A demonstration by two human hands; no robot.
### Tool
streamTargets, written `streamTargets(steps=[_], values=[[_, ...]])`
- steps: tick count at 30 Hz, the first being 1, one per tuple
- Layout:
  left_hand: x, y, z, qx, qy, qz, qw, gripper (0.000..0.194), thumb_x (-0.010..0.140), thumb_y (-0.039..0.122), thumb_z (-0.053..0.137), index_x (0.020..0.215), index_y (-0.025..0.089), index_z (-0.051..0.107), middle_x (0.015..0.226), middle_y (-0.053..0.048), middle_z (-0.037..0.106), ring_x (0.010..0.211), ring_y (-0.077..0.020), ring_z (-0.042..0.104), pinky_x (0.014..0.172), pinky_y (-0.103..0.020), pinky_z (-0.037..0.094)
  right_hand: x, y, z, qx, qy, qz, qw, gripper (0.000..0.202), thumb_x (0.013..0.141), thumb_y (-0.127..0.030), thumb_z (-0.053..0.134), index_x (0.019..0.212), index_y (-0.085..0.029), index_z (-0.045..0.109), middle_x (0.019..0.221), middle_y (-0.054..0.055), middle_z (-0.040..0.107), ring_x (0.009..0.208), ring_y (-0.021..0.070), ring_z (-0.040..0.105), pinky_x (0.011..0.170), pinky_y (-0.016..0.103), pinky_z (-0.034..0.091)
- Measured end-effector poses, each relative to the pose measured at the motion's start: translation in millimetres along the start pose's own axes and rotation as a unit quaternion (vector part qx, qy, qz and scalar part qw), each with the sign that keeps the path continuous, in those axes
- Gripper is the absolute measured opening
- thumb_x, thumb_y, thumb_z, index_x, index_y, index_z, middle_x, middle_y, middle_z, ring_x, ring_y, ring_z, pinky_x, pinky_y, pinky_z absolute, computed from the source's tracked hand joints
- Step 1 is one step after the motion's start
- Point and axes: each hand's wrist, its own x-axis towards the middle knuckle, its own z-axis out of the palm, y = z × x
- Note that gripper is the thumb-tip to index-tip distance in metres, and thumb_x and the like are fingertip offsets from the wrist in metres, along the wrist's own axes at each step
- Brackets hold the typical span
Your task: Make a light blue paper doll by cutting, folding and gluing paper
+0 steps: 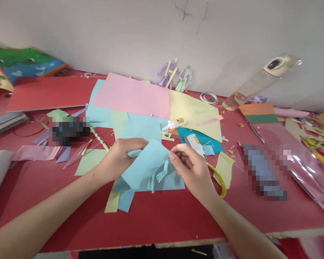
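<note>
Light-blue paper sheet [148, 163], bent over on itself, was held up above the near middle of the desk [162, 219]. The left hand [124, 154] had its fingers clamped on the sheet's left side, partly hidden behind it. The right hand [191, 165], with a pale strip around one finger, had its thumb and fingers together on the sheet's right corner. Narrow curled light-blue strips [162, 172] showed in front of the sheet's lower part.

The desk was red, with a rough, pale near edge, and its far side met a grey-white wall [140, 36] marked with dark scribbles. Beneath and behind the hands lay more light-blue paper [170, 184]. Farther back, a large pink sheet [132, 95] lay beside a pale-yellow sheet [194, 111], and a white glue bottle with a yellow label [175, 124] lay near their edges. A yellow looped handle [223, 185] showed just beside the right wrist.

At the far side, purple, yellow and green paper strips [172, 76] rose against the wall, left of a coiled white cable [208, 98]. A clear bottle with a pale cap [256, 86] leaned there, farther right. On the left were a red board [54, 93] and a colourful painted picture [29, 63]; on the right, a shiny pink plastic sleeve [307, 169] lay near a blurred-out object [264, 172].
</note>
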Motion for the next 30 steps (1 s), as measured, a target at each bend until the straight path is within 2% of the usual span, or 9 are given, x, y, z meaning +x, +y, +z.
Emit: streamTargets(steps=[4,7,8,10,13,16,20,25,30], values=[[1.1,1.3,0.0,0.001,-0.014,-0.014,1.000,0.020,0.091,0.023,0.051,0.076,0.017,0.063,0.076,-0.002,0.065,0.069,-0.0140,0.059,0.061,-0.022,0.045,1.6,-0.5,1.7,-0.019,-0.010,0.002,1.000,0.017,0.092,-0.037,0.057,0.083,-0.022,0.056,0.067,-0.002,0.056,0.058,0.0123,0.054,0.054,0.025,0.043],[1.8,1.6,1.6,0.019,0.006,-0.041,0.999,0.042,0.098,0.035,0.040,0.059,0.018,0.040,0.056,0.003,0.039,0.052,-0.0093,0.037,0.049,-0.022,0.033,2.7,0.5,2.7,-0.030,-0.011,0.004,0.999,0.016,0.092,-0.035,0.057,0.083,-0.022,0.056,0.072,0.000,0.059,0.064,0.0132,0.058,0.056,0.025,0.045],[1.8,1.7,2.3,0.022,0.016,-0.053,0.998,0.045,0.099,0.038,0.038,0.058,0.019,0.031,0.054,0.005,0.028,0.050,-0.0087,0.029,0.046,-0.023,0.028,2.9,1.0,2.9,-0.030,-0.010,0.005,0.999,0.016,0.092,-0.035,0.057,0.083,-0.022,0.057,0.073,0.000,0.060,0.065,0.0133,0.059,0.056,0.024,0.045],[1.7,2.0,3.5,0.023,0.013,-0.066,0.997,0.047,0.099,0.040,0.037,0.060,0.020,0.022,0.057,0.005,0.019,0.051,-0.0089,0.021,0.045,-0.024,0.023,3.1,1.9,3.3,-0.027,-0.010,0.015,0.999,0.017,0.091,-0.037,0.058,0.084,-0.022,0.057,0.074,0.000,0.060,0.064,0.0133,0.059,0.052,0.024,0.044],[1.1,1.9,5.3,0.036,-0.004,-0.061,0.997,0.047,0.094,0.040,0.050,0.059,0.020,0.025,0.061,0.005,0.022,0.054,-0.0089,0.025,0.048,-0.024,0.025,3.3,4.0,4.0,-0.010,-0.018,0.041,0.999,0.018,0.091,-0.040,0.058,0.085,-0.022,0.057,0.072,-0.001,0.059,0.057,0.0119,0.056,0.046,0.023,0.043],[0.4,0.1,6.2,0.041,-0.007,-0.075,0.996,0.041,0.089,0.039,0.059,0.060,0.018,0.039,0.061,0.004,0.032,0.057,-0.0094,0.033,0.051,-0.023,0.029,3.8,7.0,4.5,0.025,-0.036,0.061,0.997,0.018,0.090,-0.039,0.059,0.086,-0.022,0.057,0.072,-0.002,0.057,0.051,0.0103,0.055,0.046,0.023,0.048],[0.0,-3.9,4.6,0.029,-0.021,-0.079,0.996,0.035,0.090,0.042,0.057,0.067,0.017,0.049,0.064,0.003,0.039,0.060,-0.0101,0.037,0.052,-0.023,0.031,5.2,8.5,4.5,0.087,-0.054,0.070,0.992,0.017,0.089,-0.038,0.061,0.083,-0.022,0.057,0.071,-0.004,0.057,0.057,0.0110,0.062,0.057,0.024,0.055],[1.8,-7.8,2.5,0.042,-0.042,-0.085,0.995,0.034,0.090,0.041,0.058,0.067,0.018,0.046,0.065,0.005,0.033,0.060,-0.0095,0.033,0.054,-0.023,0.030,8.4,5.9,3.9,0.144,-0.034,0.103,0.984,0.018,0.083,-0.037,0.068,0.080,-0.022,0.059,0.072,-0.003,0.060,0.062,0.0119,0.063,0.058,0.024,0.059],[3.6,-7.9,1.0,0.036,-0.034,-0.113,0.992,0.025,0.087,0.038,0.061,0.075,0.017,0.055,0.067,0.005,0.047,0.062,-0.0098,0.044,0.056,-0.022,0.035,10.0,2.9,2.7,0.169,-0.023,0.108,0.979,0.018,0.081,-0.037,0.071,0.080,-0.022,0.063,0.074,-0.001,0.062,0.064,0.0135,0.065,0.061,0.027,0.061]])
